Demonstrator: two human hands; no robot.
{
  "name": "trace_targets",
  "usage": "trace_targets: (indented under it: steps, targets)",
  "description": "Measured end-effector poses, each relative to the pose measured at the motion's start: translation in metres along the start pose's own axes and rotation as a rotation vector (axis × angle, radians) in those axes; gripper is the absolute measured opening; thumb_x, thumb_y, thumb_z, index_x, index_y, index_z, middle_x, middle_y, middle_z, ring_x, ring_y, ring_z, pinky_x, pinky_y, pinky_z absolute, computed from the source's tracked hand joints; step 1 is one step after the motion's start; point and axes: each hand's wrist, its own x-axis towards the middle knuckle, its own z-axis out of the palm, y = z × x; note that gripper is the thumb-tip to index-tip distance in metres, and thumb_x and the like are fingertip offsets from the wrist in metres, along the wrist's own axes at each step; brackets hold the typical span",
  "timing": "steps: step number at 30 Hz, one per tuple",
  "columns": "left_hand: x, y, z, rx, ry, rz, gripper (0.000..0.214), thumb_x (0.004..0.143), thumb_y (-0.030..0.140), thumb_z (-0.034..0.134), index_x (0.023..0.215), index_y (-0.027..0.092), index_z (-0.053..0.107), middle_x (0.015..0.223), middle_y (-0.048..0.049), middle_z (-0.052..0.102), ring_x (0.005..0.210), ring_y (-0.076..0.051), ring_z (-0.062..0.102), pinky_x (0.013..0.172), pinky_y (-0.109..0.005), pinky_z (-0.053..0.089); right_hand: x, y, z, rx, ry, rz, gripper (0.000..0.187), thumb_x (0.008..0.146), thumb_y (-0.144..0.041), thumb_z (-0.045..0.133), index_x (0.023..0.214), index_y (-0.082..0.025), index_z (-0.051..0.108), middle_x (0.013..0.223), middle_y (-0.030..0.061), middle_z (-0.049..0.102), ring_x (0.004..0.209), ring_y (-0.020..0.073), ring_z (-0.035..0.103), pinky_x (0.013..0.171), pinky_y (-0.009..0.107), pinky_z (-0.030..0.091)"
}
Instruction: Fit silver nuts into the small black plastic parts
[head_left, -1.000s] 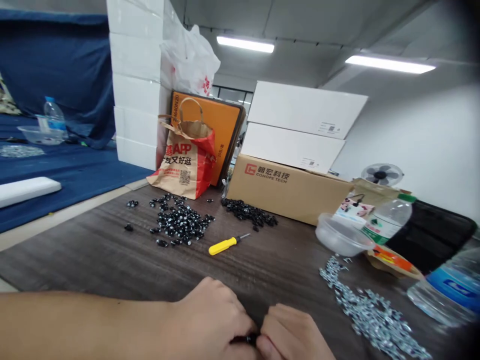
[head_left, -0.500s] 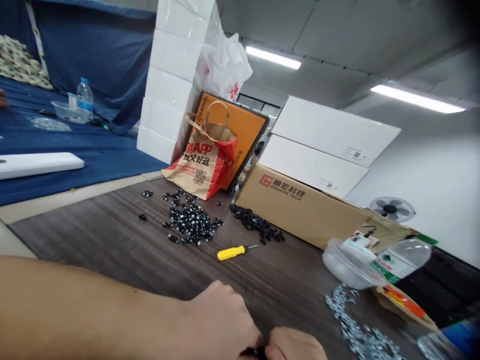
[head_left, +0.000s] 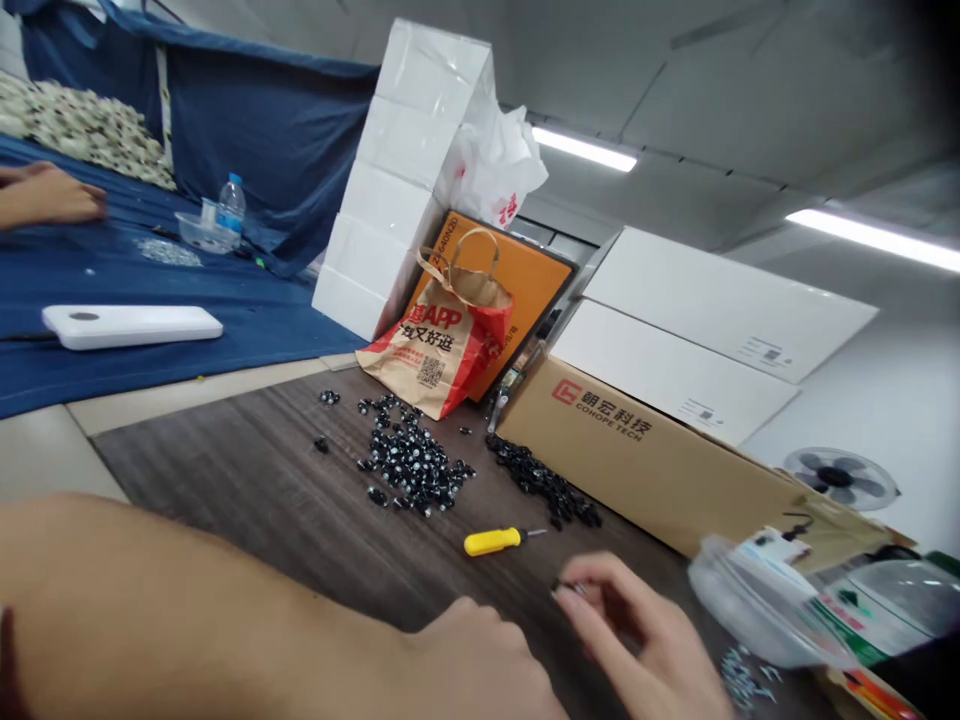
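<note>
My right hand [head_left: 637,640] is raised over the dark tabletop, its thumb and forefinger closed on a small black part [head_left: 568,587] with a shiny bit of metal. My left hand [head_left: 487,655] is at the bottom edge, knuckles bent. Its fingertips are out of sight, so anything inside them is hidden. Beyond the hands lies a yellow screwdriver [head_left: 495,541]. A pile of small black parts with silvery centres [head_left: 416,460] is spread farther back, and a heap of plain black parts [head_left: 540,480] lies along the carton. Loose silver screws [head_left: 742,680] are at the lower right.
A paper bag [head_left: 450,350], an orange box [head_left: 536,290] and a brown carton [head_left: 637,450] line the back. To the right is a clear plastic tub [head_left: 750,600]. Another person's hand [head_left: 56,195] is over the blue cloth [head_left: 277,335], near a white device [head_left: 142,325].
My right hand has parted from my left and risen to the right, pinching a small black part. The view has swung left, bringing in another person's hand.
</note>
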Motion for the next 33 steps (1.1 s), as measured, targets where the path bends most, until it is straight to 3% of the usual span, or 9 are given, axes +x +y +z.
trace_targets:
  steps: [4,7,9,13,16,19,24,29,33]
  targets:
    - [0.003,-0.004,0.006,0.035,0.025,-0.020,0.011,0.084,0.037,0.078,0.095,0.038,0.081,0.070,-0.0011,0.080,0.057,-0.024,0.071,0.039,-0.028,0.027,0.072,-0.005,0.027,0.098,-0.191,0.069,0.018,0.091,-0.032,0.059,0.085,-0.016,0.066,0.068,-0.0008,0.059,0.063,0.0138,0.053,0.057,0.023,0.042]
    - [0.007,-0.010,0.013,0.053,0.022,-0.012,0.005,0.078,0.037,0.084,0.079,0.034,0.081,0.060,0.0015,0.076,0.050,-0.020,0.067,0.038,-0.026,0.023,0.116,-0.004,0.057,0.102,-0.189,0.072,0.014,0.086,-0.027,0.065,0.080,-0.015,0.068,0.065,-0.0007,0.058,0.060,0.0130,0.050,0.055,0.023,0.037]
    - [0.010,-0.014,0.018,0.069,0.004,-0.008,0.011,0.073,0.039,0.087,0.069,0.033,0.079,0.054,0.0036,0.073,0.044,-0.017,0.062,0.036,-0.025,0.021,0.136,-0.005,0.069,0.112,-0.180,0.045,0.021,0.087,-0.035,0.068,0.082,-0.015,0.070,0.067,0.0002,0.061,0.063,0.0137,0.053,0.057,0.024,0.037]
    - [0.016,-0.016,0.027,0.138,-0.016,-0.038,0.032,0.075,0.053,0.082,0.061,0.024,0.077,0.053,-0.0031,0.072,0.039,-0.019,0.060,0.035,-0.027,0.018,0.158,0.001,0.059,0.102,-0.140,0.014,0.040,0.096,-0.053,0.055,0.100,-0.015,0.067,0.076,0.0023,0.066,0.068,0.0153,0.059,0.062,0.025,0.043]
    - [0.014,-0.011,0.027,0.160,-0.020,-0.006,0.030,0.082,0.046,0.080,0.064,0.023,0.077,0.055,-0.0056,0.073,0.043,-0.021,0.064,0.037,-0.028,0.014,0.158,0.027,0.031,0.022,-0.140,0.017,0.041,0.102,-0.049,0.045,0.103,-0.014,0.064,0.080,0.0031,0.067,0.073,0.0161,0.062,0.067,0.027,0.048]
    - [0.007,-0.005,0.022,0.152,-0.009,0.044,0.020,0.080,0.037,0.083,0.066,0.024,0.077,0.056,-0.0035,0.074,0.045,-0.021,0.065,0.039,-0.027,0.013,0.148,0.067,0.006,-0.137,-0.182,0.058,0.029,0.101,-0.040,0.054,0.098,-0.013,0.065,0.085,0.0028,0.066,0.078,0.0166,0.064,0.074,0.032,0.052]
    - [-0.002,-0.001,0.014,0.098,0.006,0.071,0.021,0.074,0.030,0.087,0.060,0.023,0.073,0.055,-0.0017,0.072,0.046,-0.020,0.064,0.042,-0.027,0.011,0.117,0.120,-0.009,-0.371,-0.334,0.143,0.024,0.098,-0.037,0.063,0.096,-0.013,0.066,0.092,0.0033,0.068,0.081,0.0167,0.066,0.079,0.036,0.056]
    - [-0.003,0.000,0.009,0.044,-0.045,0.069,0.020,0.063,0.019,0.088,0.057,0.023,0.069,0.054,0.0018,0.071,0.046,-0.019,0.062,0.041,-0.027,0.011,0.093,0.125,-0.007,-0.448,-0.362,0.111,0.025,0.101,-0.037,0.058,0.100,-0.013,0.067,0.093,0.0038,0.068,0.085,0.0179,0.067,0.083,0.038,0.056]
    - [-0.009,0.003,-0.003,0.008,-0.083,0.055,0.021,0.061,0.023,0.089,0.059,0.022,0.068,0.056,0.0025,0.071,0.047,-0.018,0.061,0.040,-0.026,0.015,0.083,0.114,-0.003,-0.460,-0.345,0.064,0.025,0.101,-0.037,0.058,0.101,-0.014,0.066,0.089,0.0027,0.068,0.082,0.0175,0.066,0.083,0.038,0.055]
